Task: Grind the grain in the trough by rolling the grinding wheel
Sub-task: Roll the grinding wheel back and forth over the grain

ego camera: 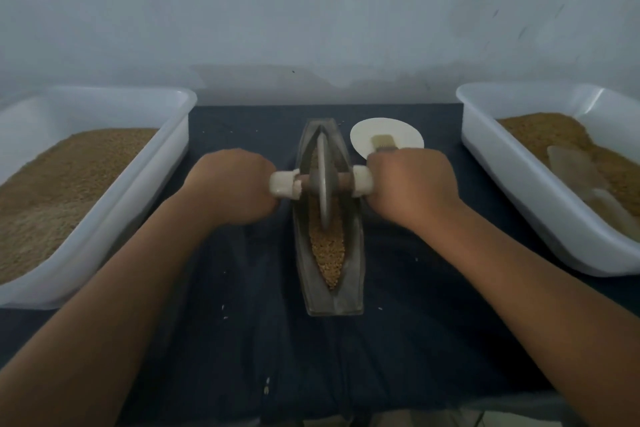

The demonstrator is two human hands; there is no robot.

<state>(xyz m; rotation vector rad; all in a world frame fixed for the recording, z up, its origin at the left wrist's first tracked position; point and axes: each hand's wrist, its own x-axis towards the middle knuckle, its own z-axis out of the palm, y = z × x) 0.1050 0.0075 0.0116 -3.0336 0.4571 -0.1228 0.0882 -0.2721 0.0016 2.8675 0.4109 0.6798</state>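
Forearms [104, 291] cropped | left hand [230, 184], right hand [412, 184] grip grinding wheel [323, 187] handles [282, 184] | fingers hidden

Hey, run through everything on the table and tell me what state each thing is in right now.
Grinding wheel: upright in the trough, on the grain.
Left hand: grips its left handle.
Right hand: grips the right handle.
Left tub: heaped with brown granules.
Right tub: partly filled.
Plate: brush lying on it.

Two tubs [138, 184] [502, 177], one trough [351, 263], one wheel [323, 180]
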